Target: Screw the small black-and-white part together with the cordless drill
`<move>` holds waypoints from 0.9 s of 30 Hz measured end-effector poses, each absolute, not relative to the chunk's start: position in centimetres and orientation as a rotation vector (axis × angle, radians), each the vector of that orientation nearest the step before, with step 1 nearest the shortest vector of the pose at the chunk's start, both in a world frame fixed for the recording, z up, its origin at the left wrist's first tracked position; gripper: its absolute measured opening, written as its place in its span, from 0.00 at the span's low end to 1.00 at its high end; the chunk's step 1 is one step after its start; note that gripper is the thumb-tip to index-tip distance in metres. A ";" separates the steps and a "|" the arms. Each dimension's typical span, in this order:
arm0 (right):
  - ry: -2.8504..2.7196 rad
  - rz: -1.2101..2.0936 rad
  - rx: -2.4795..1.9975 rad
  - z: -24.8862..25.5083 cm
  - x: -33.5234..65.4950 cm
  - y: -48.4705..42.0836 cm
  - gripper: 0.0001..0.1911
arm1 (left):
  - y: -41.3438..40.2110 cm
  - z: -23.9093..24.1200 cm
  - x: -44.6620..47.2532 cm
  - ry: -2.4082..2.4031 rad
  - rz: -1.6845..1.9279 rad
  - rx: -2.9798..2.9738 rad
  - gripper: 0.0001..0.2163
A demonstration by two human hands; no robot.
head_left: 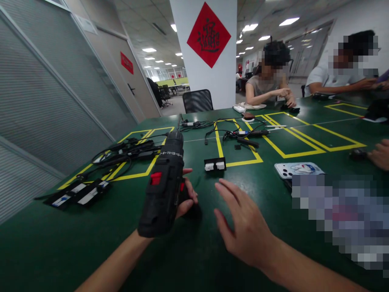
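A black cordless drill (164,182) with a red switch on top is held up above the green table (100,239), its chuck and thin bit pointing away from me. My left hand (187,198) is closed around its grip, partly hidden behind the drill body. To the right of it, my right hand (243,219) hovers over the table with fingers apart and nothing in them. Just beyond both hands lies a small black holder with white pieces (215,165).
Tangled black cables (130,152) and flat black-and-white pieces (79,194) lie at left. Yellow tape (243,163) marks rectangles on the table. A phone (299,169) lies at right, near another person's hand (381,156). Two people (269,83) sit at the far right side.
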State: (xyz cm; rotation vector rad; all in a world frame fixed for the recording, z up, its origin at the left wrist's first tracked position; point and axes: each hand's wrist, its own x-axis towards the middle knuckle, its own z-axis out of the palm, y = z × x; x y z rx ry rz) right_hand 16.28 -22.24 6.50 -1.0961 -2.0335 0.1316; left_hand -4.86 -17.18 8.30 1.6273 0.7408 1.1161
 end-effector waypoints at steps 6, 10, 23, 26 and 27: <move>-1.831 0.243 -1.299 5.2 16.7 -15.6 0.19 | -16.8 5.7 -7.5 0.855 1.209 1.595 0.27; -1.740 0.160 -1.308 3.7 18.1 -11.6 0.16 | -16.4 4.1 -7.6 0.913 1.233 1.572 0.28; -1.868 0.053 -1.358 1.0 19.4 -10.1 0.17 | -16.9 4.5 -7.6 0.920 1.196 1.521 0.30; -1.875 0.022 -1.375 1.0 19.8 -9.6 0.18 | -16.9 4.9 -7.9 0.922 1.140 1.518 0.29; -1.877 0.015 -1.379 1.0 19.9 -9.5 0.18 | -16.9 5.0 -7.9 0.915 1.134 1.520 0.28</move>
